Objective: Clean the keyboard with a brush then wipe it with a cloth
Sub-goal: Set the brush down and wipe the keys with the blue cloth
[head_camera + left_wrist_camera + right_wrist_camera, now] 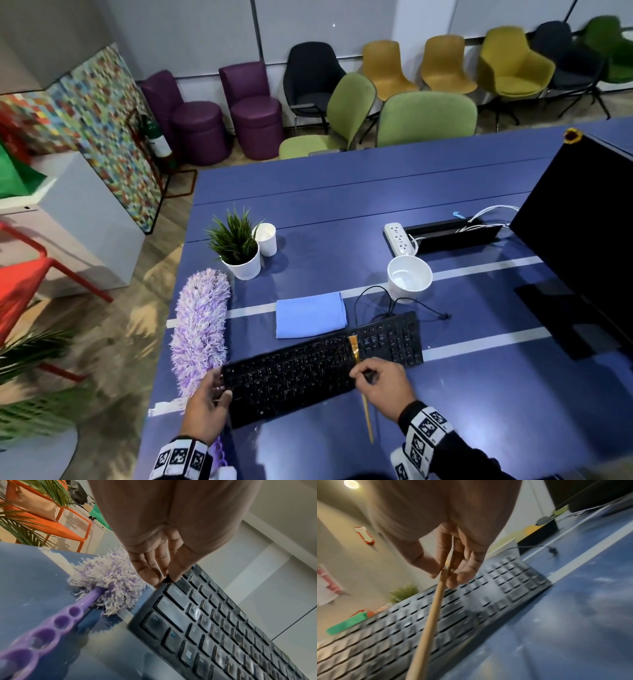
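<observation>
While your right hand [378,383] pinches the thin wooden-handled brush [354,347] mid-shaft, your left hand [209,404] lies flat-fingered, steadying the black keyboard [308,370] at the tabletop's near edge; light, slides easily, so brace its left end.

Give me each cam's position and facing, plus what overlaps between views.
Head: worn on the head, looks forward and down at the table; shows both hands, left hand on the keyboard, right hand pinching the brush.
Left wrist: looks along the left hand at the keyboard's left end and the duster.
Right wrist: looks along the right hand down the brush handle.
Shared: the keyboard is in all three.
</observation>
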{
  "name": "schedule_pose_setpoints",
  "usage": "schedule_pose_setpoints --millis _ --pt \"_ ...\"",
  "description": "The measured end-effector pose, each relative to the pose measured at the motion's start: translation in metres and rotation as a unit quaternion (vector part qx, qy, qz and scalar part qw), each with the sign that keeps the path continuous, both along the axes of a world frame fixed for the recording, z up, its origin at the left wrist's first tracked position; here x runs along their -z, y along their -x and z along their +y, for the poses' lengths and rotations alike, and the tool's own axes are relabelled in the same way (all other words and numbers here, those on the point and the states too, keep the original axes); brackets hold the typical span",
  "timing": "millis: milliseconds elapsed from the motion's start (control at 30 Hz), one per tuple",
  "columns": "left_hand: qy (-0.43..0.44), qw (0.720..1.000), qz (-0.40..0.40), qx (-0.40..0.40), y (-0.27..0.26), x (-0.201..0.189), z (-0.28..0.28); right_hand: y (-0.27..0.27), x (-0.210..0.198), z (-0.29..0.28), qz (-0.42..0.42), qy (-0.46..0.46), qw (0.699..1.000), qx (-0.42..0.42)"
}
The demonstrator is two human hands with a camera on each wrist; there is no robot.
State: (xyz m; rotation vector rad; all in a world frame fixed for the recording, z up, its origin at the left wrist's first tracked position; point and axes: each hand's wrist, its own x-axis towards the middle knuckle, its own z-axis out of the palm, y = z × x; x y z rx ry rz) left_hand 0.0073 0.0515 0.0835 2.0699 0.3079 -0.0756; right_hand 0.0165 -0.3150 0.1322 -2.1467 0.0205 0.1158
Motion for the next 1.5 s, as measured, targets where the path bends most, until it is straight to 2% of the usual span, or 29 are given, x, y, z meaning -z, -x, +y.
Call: schedule_pose_setpoints --millis 100,233,400,567,667,767,833,933,1033,1100,1200,1233,1367,1500 --pt "0.009 1.0 0.014 0.003 -0.001 -0.001 0.0 -0.001 0.006 -0.032 0.03 -0.006 0.997 0.073" --pt "0.033 0.997 0.066 -0.008 0.001 0.006 0.001 -0.003 0.017 -0.096 0.055 0.071 0.986 0.142" --pt "0.065 0.991 0.103 -0.046 0.005 0.0 -0.013 -0.01 0.027 -0.166 0.071 0.155 0.959 0.225" --pt "0.107 0.978 0.166 -0.061 0.005 0.001 -0.015 -0.019 0.043 -0.196 0.158 0.22 0.924 0.268" --pt "0.115 0.97 0.203 -0.066 0.004 -0.003 -0.018 -0.027 0.049 -0.198 0.163 0.236 0.923 0.256" --pt "0.13 0.963 0.214 -0.101 0.006 -0.005 -0.022 -0.036 0.048 -0.18 0.081 0.267 0.933 0.226" --pt "0.122 0.962 0.222 -0.105 0.007 0.002 -0.022 -0.043 0.049 -0.163 0.06 0.242 0.95 0.187" --pt "0.116 0.957 0.239 -0.116 0.008 0.001 -0.028 -0.053 0.05 -0.137 0.127 0.172 0.966 0.147" --pt "0.11 0.96 0.239 -0.098 0.006 -0.007 -0.035 -0.055 0.047 -0.129 0.162 0.126 0.966 0.154" --pt "0.097 0.961 0.253 -0.062 0.002 -0.007 -0.029 -0.052 0.049 -0.13 0.175 0.129 0.962 0.166" --pt "0.088 0.962 0.258 -0.004 -0.004 0.015 -0.01 -0.037 0.055 -0.136 0.179 0.147 0.956 0.178" --pt "0.059 0.962 0.266 0.02 -0.006 0.002 -0.017 -0.031 0.057 -0.137 0.183 0.15 0.954 0.182" --pt "0.007 0.955 0.295 0.021 -0.009 -0.013 -0.027 -0.013 0.061 -0.138 0.215 0.155 0.946 0.185" --pt "-0.089 0.955 0.282 0.031 -0.012 0.003 -0.03 -0.019 0.067 -0.134 0.205 0.151 0.947 0.197"
